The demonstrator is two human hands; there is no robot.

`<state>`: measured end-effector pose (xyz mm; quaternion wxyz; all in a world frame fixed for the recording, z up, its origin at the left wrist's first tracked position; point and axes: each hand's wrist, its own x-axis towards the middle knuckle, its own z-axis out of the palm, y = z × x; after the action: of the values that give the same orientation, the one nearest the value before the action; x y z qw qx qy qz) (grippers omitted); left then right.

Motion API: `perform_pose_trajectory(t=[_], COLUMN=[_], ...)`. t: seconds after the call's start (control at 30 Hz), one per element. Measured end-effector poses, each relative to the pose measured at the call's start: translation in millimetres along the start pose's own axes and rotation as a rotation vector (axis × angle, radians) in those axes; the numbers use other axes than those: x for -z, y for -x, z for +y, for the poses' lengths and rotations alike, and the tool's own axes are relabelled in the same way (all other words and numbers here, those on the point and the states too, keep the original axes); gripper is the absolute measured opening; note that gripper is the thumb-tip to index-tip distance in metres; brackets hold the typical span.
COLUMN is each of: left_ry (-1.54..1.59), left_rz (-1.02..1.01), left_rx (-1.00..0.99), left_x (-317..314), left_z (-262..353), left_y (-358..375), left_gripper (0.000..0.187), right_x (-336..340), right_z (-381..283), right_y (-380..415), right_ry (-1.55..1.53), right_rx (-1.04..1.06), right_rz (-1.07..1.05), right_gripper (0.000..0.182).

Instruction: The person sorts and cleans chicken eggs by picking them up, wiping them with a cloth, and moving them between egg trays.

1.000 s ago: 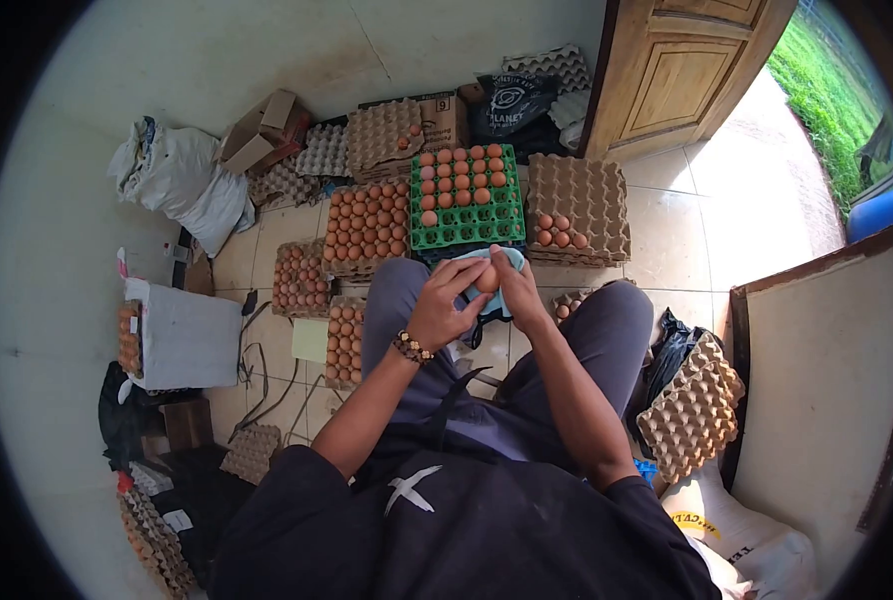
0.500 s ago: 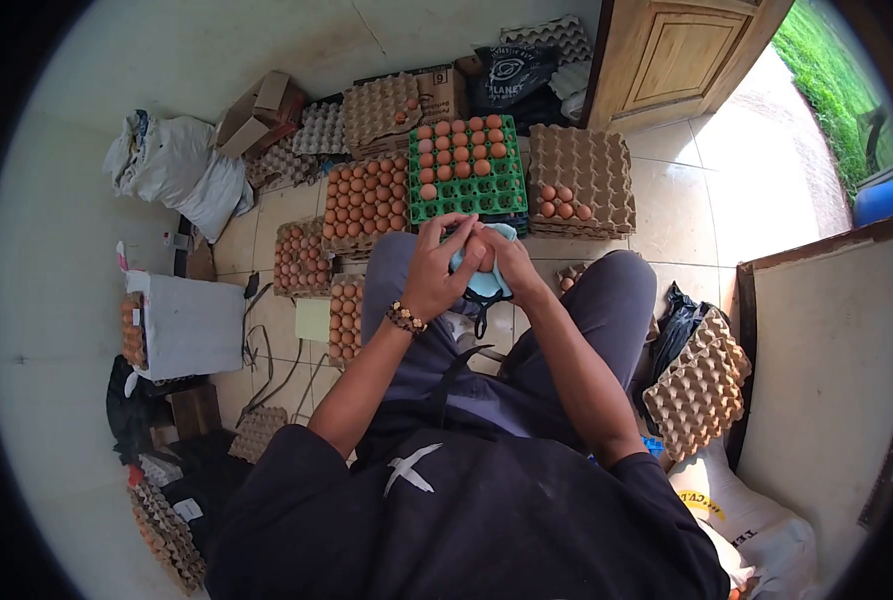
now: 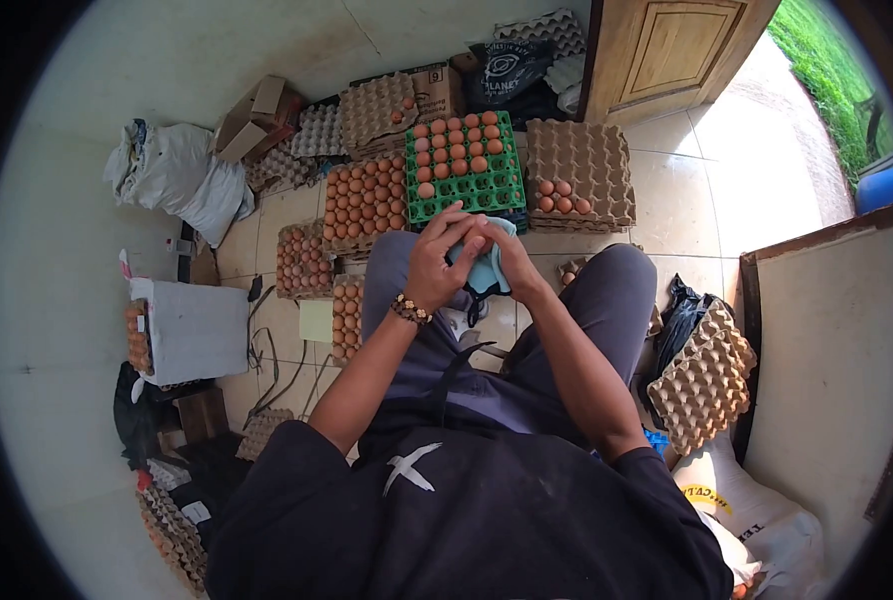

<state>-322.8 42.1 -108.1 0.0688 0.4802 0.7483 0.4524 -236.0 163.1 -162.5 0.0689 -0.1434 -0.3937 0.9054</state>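
Note:
Both hands meet above my lap, closed around a brown egg [image 3: 484, 243] and a light blue cloth [image 3: 488, 272]. My left hand [image 3: 441, 262] curls its fingers over the egg, which is now mostly hidden. My right hand [image 3: 513, 262] holds the cloth against the egg from the other side. Just beyond stands a green plastic egg tray [image 3: 472, 190], its far rows filled with brown eggs. To its right, a stack of cardboard egg trays [image 3: 579, 160] carries several eggs in the near left corner.
Full egg trays [image 3: 365, 197] stand left of the green one, with smaller stacks [image 3: 304, 262] nearer me. A white box [image 3: 199, 330] is at the left. Loose cardboard trays [image 3: 704, 380] lean at the right beside a sack [image 3: 757, 515]. A wooden door [image 3: 679, 45] stands open at the back.
My hands have turned the egg, and my left fingers cover more of it than before. The cloth shows more below the fingers. The trays look unchanged.

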Motion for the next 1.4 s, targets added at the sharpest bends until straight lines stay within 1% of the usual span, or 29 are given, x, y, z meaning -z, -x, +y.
perform_pose_trajectory(t=[0.1,0.2,0.3,0.4,0.43,0.5,0.53,0.63,0.73,0.83,0.9,0.93,1.0,1.1,1.13,1.2,1.23,1.33,1.37,1.4], left_ry=[-0.020,0.040,-0.108,-0.191,-0.203,-0.227,-0.203,-0.125,-0.073,-0.100,-0.163,-0.143,-0.102,0.086,0.000,-0.172,-0.239,-0.329,-0.310,-0.290], left_rz=[0.028,0.007,0.058,0.076,0.027,-0.073,-0.077,-0.072,-0.047,-0.031,-0.002,-0.004,-0.008,0.114,0.100,0.073,0.021,-0.026,-0.044,-0.065], left_rx=[0.013,0.106,-0.032,-0.177,-0.176,-0.173,-0.145,-0.069,-0.028,-0.035,-0.017,0.002,0.044,0.092,0.009,-0.156,-0.232,-0.197,-0.174,-0.148], left_x=[-1,-7,-9,-4,-4,-3,-4,-6,-6,-5,-3,-4,-5,-5,-5,-2,-2,-1,-1,0], left_z=[7,3,7,28,26,17,14,7,-1,-6,-10,-11,-8,10,11,10,7,16,16,14], left_y=[-3,0,2,6,8,13,13,8,4,-1,0,2,5,11,12,14,15,11,8,5], left_gripper=[0.033,0.035,0.037,0.042,0.043,0.045,0.043,0.040,0.039,0.039,0.040,0.039,0.039,0.034,0.034,0.036,0.040,0.043,0.044,0.045], right_x=[5,-16,-14,-9,-5,-2,-1,-6,-11,-2,-12,-16,-16,-11,-9,-3,-1,-15,-16,-14], right_z=[-2,-8,1,8,8,10,11,6,-2,-5,-11,-12,-11,1,5,6,7,-7,-2,1], right_y=[3,8,1,-3,-7,-8,-9,-8,-1,3,6,7,4,-4,-7,-10,-11,-3,-7,-8], right_ry=[0.025,-0.038,-0.067,-0.078,-0.039,-0.125,-0.167,-0.263,-0.263,-0.028,-0.042,-0.049,-0.065,-0.074,-0.073,-0.060,-0.053,-0.017,-0.002,-0.012], right_rx=[-0.005,0.004,0.020,0.087,0.056,0.023,0.009,-0.008,-0.003,0.009,0.010,0.008,-0.014,-0.012,-0.002,-0.024,-0.037,-0.070,-0.052,-0.067], right_rz=[-0.024,0.191,0.270,0.247,0.280,0.311,0.325,0.243,0.150,0.026,0.104,0.143,0.147,0.212,0.243,0.267,0.276,0.363,0.328,0.330], right_gripper=[0.034,0.032,0.032,0.032,0.032,0.033,0.034,0.037,0.036,0.033,0.030,0.029,0.028,0.026,0.025,0.029,0.030,0.038,0.050,0.051])
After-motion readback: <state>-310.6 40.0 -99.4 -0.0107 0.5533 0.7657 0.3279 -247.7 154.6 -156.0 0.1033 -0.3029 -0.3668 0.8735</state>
